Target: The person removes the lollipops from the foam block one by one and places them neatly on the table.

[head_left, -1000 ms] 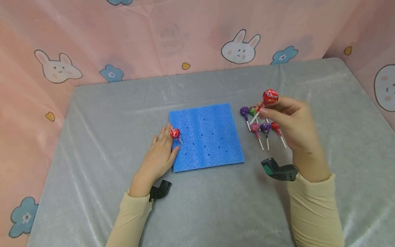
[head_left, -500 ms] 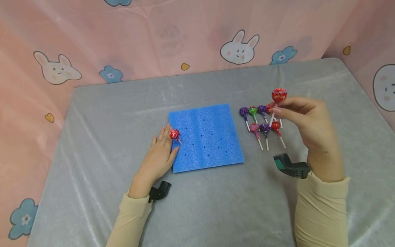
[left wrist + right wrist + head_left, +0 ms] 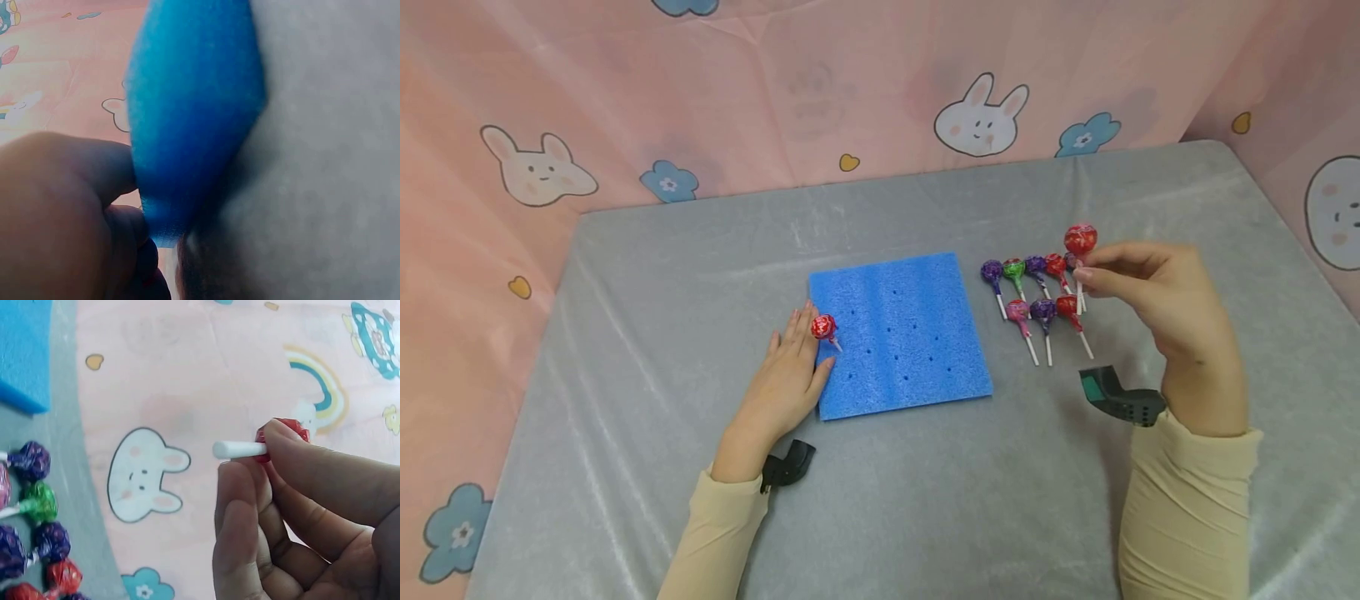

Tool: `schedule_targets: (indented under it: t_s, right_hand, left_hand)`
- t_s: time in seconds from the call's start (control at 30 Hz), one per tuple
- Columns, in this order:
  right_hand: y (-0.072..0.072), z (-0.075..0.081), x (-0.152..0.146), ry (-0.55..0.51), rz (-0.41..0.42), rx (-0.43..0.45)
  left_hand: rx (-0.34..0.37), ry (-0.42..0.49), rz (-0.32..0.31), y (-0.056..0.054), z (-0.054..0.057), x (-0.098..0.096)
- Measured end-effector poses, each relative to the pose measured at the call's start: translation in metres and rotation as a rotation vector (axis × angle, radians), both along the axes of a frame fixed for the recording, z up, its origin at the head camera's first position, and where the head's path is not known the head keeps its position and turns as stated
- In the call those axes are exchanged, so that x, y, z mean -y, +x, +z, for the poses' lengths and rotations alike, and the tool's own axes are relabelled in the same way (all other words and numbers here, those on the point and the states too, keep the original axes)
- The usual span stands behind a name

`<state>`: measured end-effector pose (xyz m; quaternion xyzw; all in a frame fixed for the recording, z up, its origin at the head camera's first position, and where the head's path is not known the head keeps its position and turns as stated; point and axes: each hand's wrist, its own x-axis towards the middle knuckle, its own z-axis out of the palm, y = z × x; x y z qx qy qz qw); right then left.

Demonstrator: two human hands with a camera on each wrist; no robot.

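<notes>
My right hand (image 3: 1180, 312) pinches a red-wrapped lollipop (image 3: 1081, 240) between thumb and fingers, candy end up, over the right end of the lollipop rows. In the right wrist view its white stick (image 3: 240, 449) juts out past the fingertips. My left hand (image 3: 778, 387) lies along the left edge of a blue foam board (image 3: 880, 387), fingers straight. In the left wrist view the thumb side of that hand touches the foam (image 3: 194, 112). Another red lollipop (image 3: 823, 326) stands tilted in the board near its left edge, beside the left fingers. Several small holes dot the board.
Two rows of lollipops lie right of the board, among them a green one (image 3: 1014, 268), a pink one (image 3: 1018, 311) and a purple one (image 3: 1043, 310). Grey cloth (image 3: 925, 500) covers the table. A pink curtain (image 3: 737, 100) with printed rabbits hangs behind.
My right hand has moved right with the red lollipop, then slightly down, and the stick has turned more upright. More of the back row shows. My left hand has stayed on the board's edge.
</notes>
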<state>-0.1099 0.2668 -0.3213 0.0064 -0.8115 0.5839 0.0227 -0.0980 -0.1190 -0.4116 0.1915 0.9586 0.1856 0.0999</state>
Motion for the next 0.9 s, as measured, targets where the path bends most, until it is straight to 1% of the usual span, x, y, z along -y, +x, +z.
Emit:
schedule_targets:
  t_s: [0.1,0.2,0.4,0.63,0.9]
  right_hand:
    - [-0.001,-0.003,-0.007,0.108,-0.025,0.060]
    - [-0.002,-0.006,-0.014,0.184,-0.036,0.097]
    - [-0.005,-0.012,-0.026,0.215,-0.017,0.163]
    - [-0.009,-0.022,-0.036,0.308,0.012,0.271]
    - [-0.015,-0.040,-0.052,0.315,0.027,0.370]
  left_hand:
    - [0.001,0.002,0.000,0.000,0.000,0.000]
    - [0.000,0.002,0.000,0.000,0.000,0.000]
    - [-0.002,0.003,0.002,0.001,0.000,0.000]
    - [-0.007,0.008,0.002,0.001,0.000,0.000]
    - [-0.009,0.008,0.000,0.001,0.000,0.000]
